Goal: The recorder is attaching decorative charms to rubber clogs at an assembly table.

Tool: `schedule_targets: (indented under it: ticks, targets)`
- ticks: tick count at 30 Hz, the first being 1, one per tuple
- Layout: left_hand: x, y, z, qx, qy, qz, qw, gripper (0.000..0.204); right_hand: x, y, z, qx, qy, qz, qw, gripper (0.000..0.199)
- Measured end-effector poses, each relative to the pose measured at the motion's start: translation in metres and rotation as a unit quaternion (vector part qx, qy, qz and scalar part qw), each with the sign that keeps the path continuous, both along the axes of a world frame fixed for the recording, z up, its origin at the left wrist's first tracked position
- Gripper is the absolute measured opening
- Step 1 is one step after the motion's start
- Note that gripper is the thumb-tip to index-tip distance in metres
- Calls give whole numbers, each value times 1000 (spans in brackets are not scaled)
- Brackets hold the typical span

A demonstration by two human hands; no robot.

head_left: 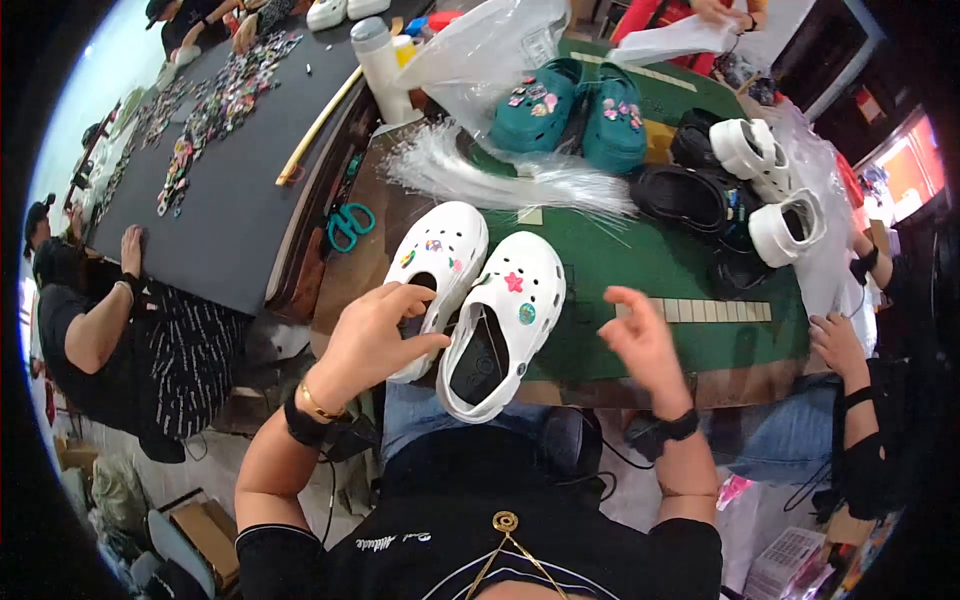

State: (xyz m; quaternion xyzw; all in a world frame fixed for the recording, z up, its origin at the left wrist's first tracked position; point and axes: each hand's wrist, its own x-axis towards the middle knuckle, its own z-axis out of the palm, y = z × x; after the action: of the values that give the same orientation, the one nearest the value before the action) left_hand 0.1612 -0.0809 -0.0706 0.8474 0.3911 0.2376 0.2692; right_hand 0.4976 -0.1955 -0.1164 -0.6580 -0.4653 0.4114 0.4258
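Two white clogs lie side by side at the table's near edge. The left clog [449, 245] has several small coloured charms on its toe; the right clog [541, 268] bears a pink star-shaped charm [514, 282] and a round green one [527, 314]. My left hand [372, 335] is over the opening of the left clog, thumb and forefinger apart, hiding part of its heel. Whether the fingers press on the clog cannot be told. To the right of the pair, my right hand [645, 345] is raised with nothing in it, its forefinger and thumb apart.
Beyond the clogs lies a bundle of clear thin strands [480, 185]. Teal clogs [614, 125], black clogs [685, 197] and white shoes [785, 228] stand farther back. Teal-handled scissors [350, 228] lie left. A dark table [225, 235] holds many charms. Other people work around.
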Motion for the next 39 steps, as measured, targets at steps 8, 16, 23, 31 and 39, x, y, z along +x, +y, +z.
schedule_targets:
  ticks: [8,16,23,31,39]
  targets:
    - [-26,8,-35,-198,-96,187,957,55,-61,17,-13,66,-119,89,987,99]
    - [-21,-15,-24,-261,-75,117,955,64,-46,41,-9,71,-70,-32,994,64]
    - [-30,-13,-4,30,93,-213,972,32,-62,-1,34,208,-333,293,872,39]
    - [-19,22,0,-99,-109,-98,984,32,-57,28,35,218,-140,203,944,21]
    - [-15,22,-18,-18,-118,-103,987,35,-61,48,8,304,-227,131,916,49]
